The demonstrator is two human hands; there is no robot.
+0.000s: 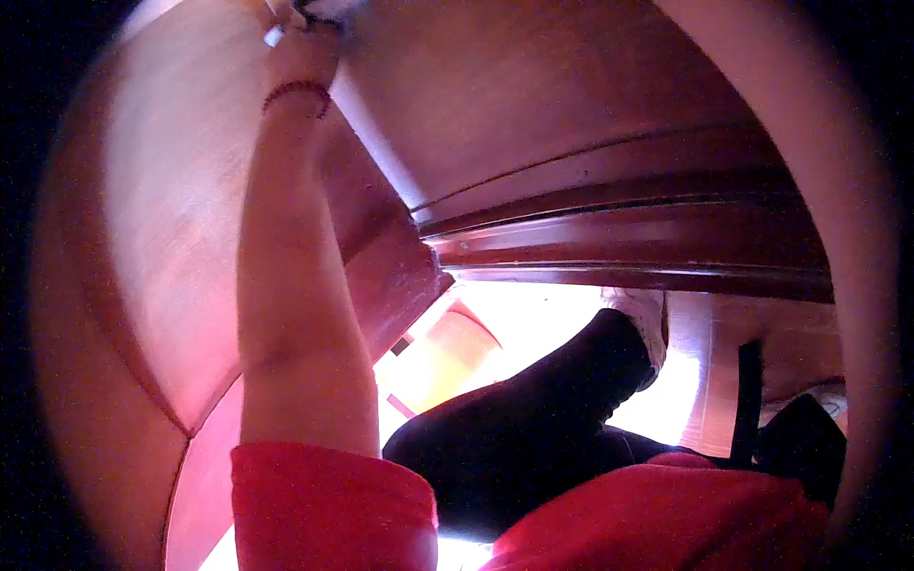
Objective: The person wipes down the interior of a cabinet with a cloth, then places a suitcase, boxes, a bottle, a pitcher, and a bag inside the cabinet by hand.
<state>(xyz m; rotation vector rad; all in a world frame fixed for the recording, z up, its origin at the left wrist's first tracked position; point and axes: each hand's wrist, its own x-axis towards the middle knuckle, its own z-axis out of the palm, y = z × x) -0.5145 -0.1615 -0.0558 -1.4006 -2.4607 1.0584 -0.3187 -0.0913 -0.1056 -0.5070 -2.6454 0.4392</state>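
My left arm, in a short red sleeve, reaches up to the top edge of the view, with a dark beaded bracelet (297,88) round the wrist. At the top, my left hand (303,48) is small, blurred and partly cut off, beside the edge of a reddish-brown wooden panel (171,181). A small white thing (273,36) and something dark show at its fingers. Whether they grip anything cannot be made out. My right hand does not show.
Another dark wooden panel (571,76) with a ledge (647,238) crosses the upper right. Below lie a brightly lit floor, an orange and yellow object (457,352), my black-trousered leg (533,400) and a light shoe (643,324). A black strap (748,400) hangs at the right.
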